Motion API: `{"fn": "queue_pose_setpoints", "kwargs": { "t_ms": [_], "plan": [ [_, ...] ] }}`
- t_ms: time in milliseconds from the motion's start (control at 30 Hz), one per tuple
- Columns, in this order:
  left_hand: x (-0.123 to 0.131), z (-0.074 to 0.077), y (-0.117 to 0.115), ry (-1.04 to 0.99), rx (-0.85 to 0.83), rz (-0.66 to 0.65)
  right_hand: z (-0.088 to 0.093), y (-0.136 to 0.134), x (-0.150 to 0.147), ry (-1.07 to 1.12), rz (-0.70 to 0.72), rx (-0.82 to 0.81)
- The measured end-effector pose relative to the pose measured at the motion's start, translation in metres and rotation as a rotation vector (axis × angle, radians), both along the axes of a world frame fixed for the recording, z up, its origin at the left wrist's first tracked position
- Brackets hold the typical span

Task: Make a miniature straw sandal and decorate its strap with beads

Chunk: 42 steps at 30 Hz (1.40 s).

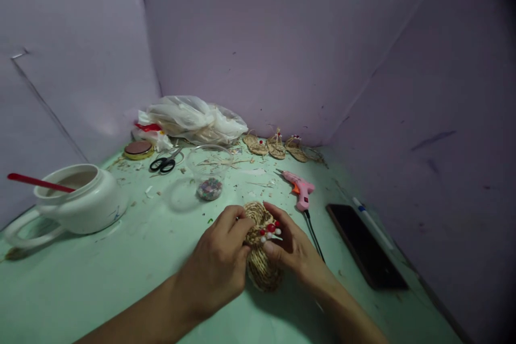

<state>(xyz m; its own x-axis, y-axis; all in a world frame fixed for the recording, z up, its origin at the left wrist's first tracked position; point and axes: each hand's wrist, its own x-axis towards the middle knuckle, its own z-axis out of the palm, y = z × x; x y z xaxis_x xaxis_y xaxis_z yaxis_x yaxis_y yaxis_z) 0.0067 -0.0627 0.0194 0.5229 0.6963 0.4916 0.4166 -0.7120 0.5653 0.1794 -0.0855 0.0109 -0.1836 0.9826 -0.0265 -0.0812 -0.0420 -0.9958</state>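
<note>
A small woven straw slipper (264, 266) is held above the green table near the centre. Red and white beads (271, 230) sit on its strap, towards the right side. My left hand (223, 258) grips the slipper's left edge, with fingers bent and the thumb pressed against the weave. On the other side, my right hand (296, 250) curves around the beads, its thumb and index finger touching the slipper. Part of the strap lies hidden behind my left fingers.
A pink glue gun (300, 188) and a black phone (366, 247) lie right. Left are a white pot (88, 201) and black scissors (163, 164). Beyond the hands are a bead container (209, 189), a plastic bag (197, 121) and several woven slippers (276, 148) on the green table (161, 247).
</note>
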Motion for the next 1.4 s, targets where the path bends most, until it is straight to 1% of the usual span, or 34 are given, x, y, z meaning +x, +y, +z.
{"fn": "queue_pose_setpoints", "kwargs": {
  "t_ms": [200,500,633,833,1000,1100,1200,1267,1400],
  "plan": [
    [0.001,0.002,-0.002,0.0,-0.019,-0.005,0.0,0.0,-0.002,0.007,-0.007,-0.011],
    [0.0,-0.003,-0.002,-0.002,0.011,-0.006,0.003,-0.001,-0.003,0.061,-0.041,-0.047],
    [0.0,-0.004,-0.001,-0.007,0.038,-0.012,0.002,0.0,-0.003,0.092,-0.026,-0.063],
    [0.001,-0.006,0.001,0.001,0.021,0.016,0.0,0.001,-0.002,0.111,0.039,-0.029],
    [0.001,-0.006,0.0,0.009,0.017,0.005,0.0,0.001,-0.003,0.078,-0.005,-0.075],
    [0.0,-0.005,0.003,-0.016,0.027,0.012,-0.001,0.003,0.0,0.089,0.02,-0.067],
    [-0.003,-0.005,0.01,-0.055,0.01,-0.004,-0.003,0.006,0.005,0.066,0.013,-0.08],
    [-0.005,-0.008,0.016,-0.064,-0.04,-0.02,-0.003,0.007,0.01,0.036,0.05,-0.106],
    [-0.007,-0.015,0.027,-0.054,-0.16,-0.021,-0.005,0.009,0.02,-0.066,0.181,-0.198]
  ]
}}
